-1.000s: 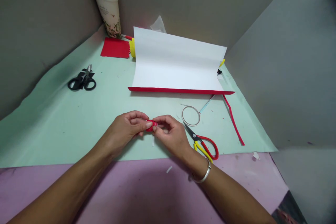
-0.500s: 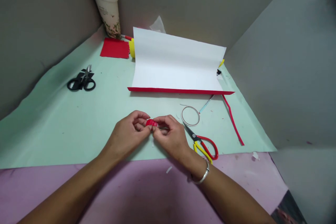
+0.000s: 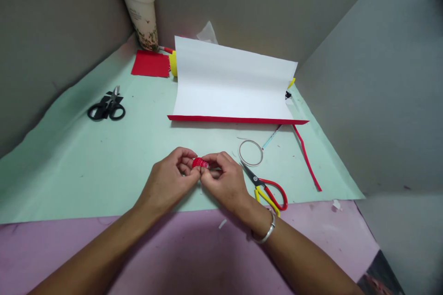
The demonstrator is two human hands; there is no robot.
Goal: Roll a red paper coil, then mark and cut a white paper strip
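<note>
Between the fingertips of both hands sits a small curled red piece with white specks [image 3: 200,162]; its exact kind is hard to make out. My left hand [image 3: 175,170] pinches it from the left, thumb below and fingers curled behind. From the right, my right hand [image 3: 223,175] closes on its other end, the two thumbs nearly touching. Just right of my right hand lie scissors with red and yellow handles [image 3: 266,189], blades pointing up-left. Beyond their tips rests a thin ring-shaped roll of tape [image 3: 251,153].
A large white sheet with a red folded edge [image 3: 231,87] curves up at the back. Black-handled scissors [image 3: 107,108] lie left, a red square [image 3: 150,63] and a lidded cup [image 3: 141,14] behind. A red strip [image 3: 306,161] lies right. Paper scraps [image 3: 222,224] dot the purple surface.
Almost nothing differs. Both hands stay on the red piece, with only a slight shift of the left fingers and thumb; the view drifts a little.
</note>
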